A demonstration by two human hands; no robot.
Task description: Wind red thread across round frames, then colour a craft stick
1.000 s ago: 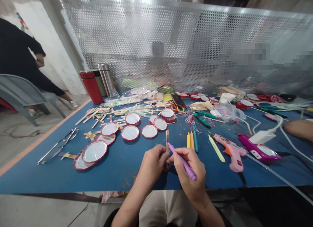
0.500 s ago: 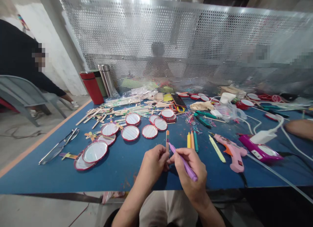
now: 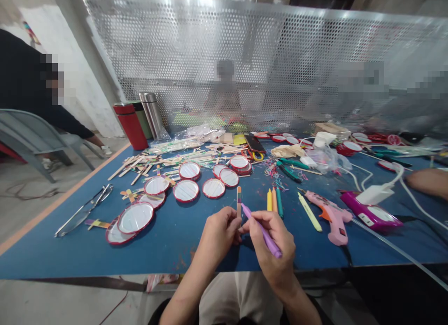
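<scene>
My left hand [image 3: 219, 236] is shut on a narrow painted wooden craft stick [image 3: 239, 201], which stands upright above my fingers. My right hand [image 3: 271, 243] grips a purple marker [image 3: 264, 234], its tip at the stick's lower part. Both hands hover over the blue table [image 3: 157, 252], close together. Several round mirrors with red rims [image 3: 186, 190] lie to the left of my hands. Upright crayons or markers [image 3: 275, 201] stand just beyond my right hand, and a pink glue gun [image 3: 331, 217] lies to its right.
Loose wooden sticks [image 3: 140, 164] lie at the far left of the table. Flasks [image 3: 129, 126] stand before a perforated metal screen [image 3: 224, 45]. A co-worker's arm [image 3: 429, 182] rests at the right edge, and another person [image 3: 24, 73] stands at the left.
My hands and the stick hold the same pose. The person at the far left has shifted, and their hand at the waist no longer shows.
</scene>
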